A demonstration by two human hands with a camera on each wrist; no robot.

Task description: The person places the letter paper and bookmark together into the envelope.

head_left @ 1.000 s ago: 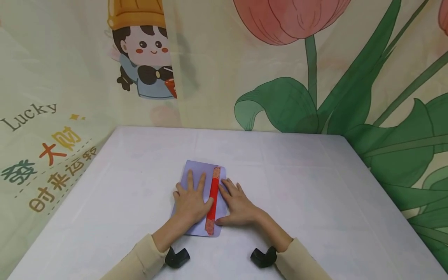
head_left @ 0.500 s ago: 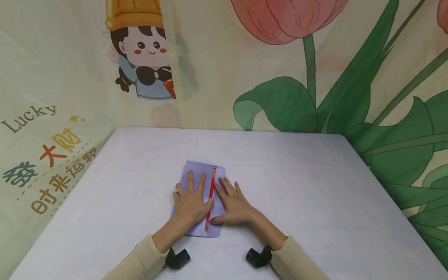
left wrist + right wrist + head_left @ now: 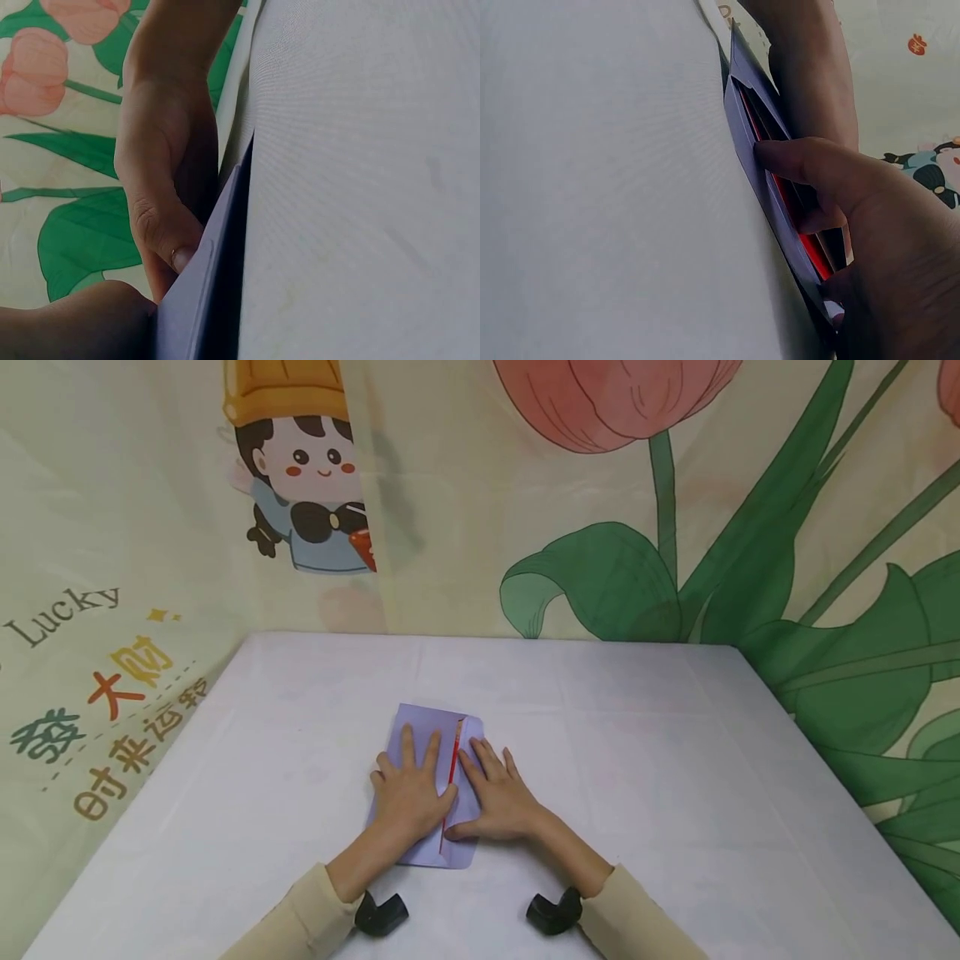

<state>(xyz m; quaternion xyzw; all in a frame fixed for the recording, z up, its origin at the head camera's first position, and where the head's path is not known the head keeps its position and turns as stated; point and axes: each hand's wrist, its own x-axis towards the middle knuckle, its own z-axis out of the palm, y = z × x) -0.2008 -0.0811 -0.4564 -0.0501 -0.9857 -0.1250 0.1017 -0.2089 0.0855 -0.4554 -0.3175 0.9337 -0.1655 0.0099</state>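
Observation:
A purple paper envelope [image 3: 422, 717] lies on the white-covered table, slightly turned. Along its right side runs a red strip [image 3: 453, 766], of which only a thin line shows in the head view. My left hand [image 3: 411, 792] rests on the envelope with fingers spread, its thumb close to the strip. On the right, my right hand [image 3: 506, 797] touches the envelope's flap [image 3: 739, 124] with fingers and thumb extended. In the right wrist view the flap stands partly raised over the red strip, with a gap still between flap and body.
The white table [image 3: 637, 760] spreads widely around the envelope. Black curved pieces [image 3: 381, 915] sit at both wrists. Behind the table hangs a cloth [image 3: 450, 527] printed with tulips, a cartoon figure and lettering.
My right hand has moved a little left with the flap, and the red strip, broad a second ago, has narrowed to a thin line. My left hand has stayed in place.

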